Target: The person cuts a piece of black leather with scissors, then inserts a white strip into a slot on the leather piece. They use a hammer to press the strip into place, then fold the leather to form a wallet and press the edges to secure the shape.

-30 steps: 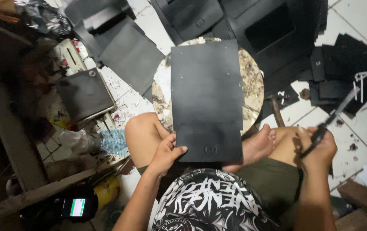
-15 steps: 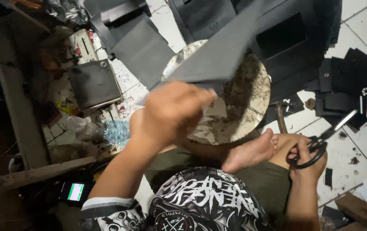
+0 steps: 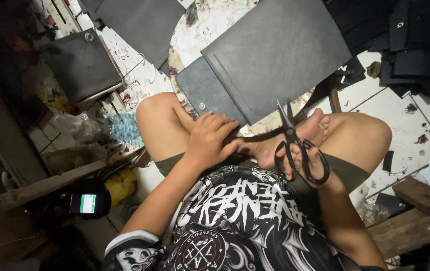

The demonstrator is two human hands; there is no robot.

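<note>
Head view, seated person, legs crossed on a tiled floor (image 3: 400, 110).

Item 1: large dark sheet (image 3: 275, 55), stiff, grey-black, lying tilted across a round stained board (image 3: 200, 25). Its near corner reaches toward the lap.

Item 2: smaller dark panel (image 3: 207, 93) with a metal stud, tucked partly under the large sheet, its lower edge just above the left hand.

Item 3: left hand (image 3: 210, 140), fingers curled, resting at the near corner of the sheets by the knee. Whether it pinches an edge or only presses on it cannot be told; the fingertips hide the contact.

Item 4: right hand (image 3: 307, 163), closed through the loops of black scissors (image 3: 295, 143). Blades point up and away, slightly parted, tips just at the large sheet's lower edge, nothing between them.

Item 5: bare foot (image 3: 295, 135), directly behind the scissors.

Position: the large sheet lies ahead of both hands, its near edge between them, not in the blades.

Hazards, as judged: blades work close to the toes, so a slip could nick the foot. The sheet rests loosely and overhangs the board; a weak left-hand hold could let it swing and spoil a cut line.

Surroundings: stacked dark pieces (image 3: 415, 45) at far right, phone with lit screen (image 3: 83, 203) at lower left.
</note>
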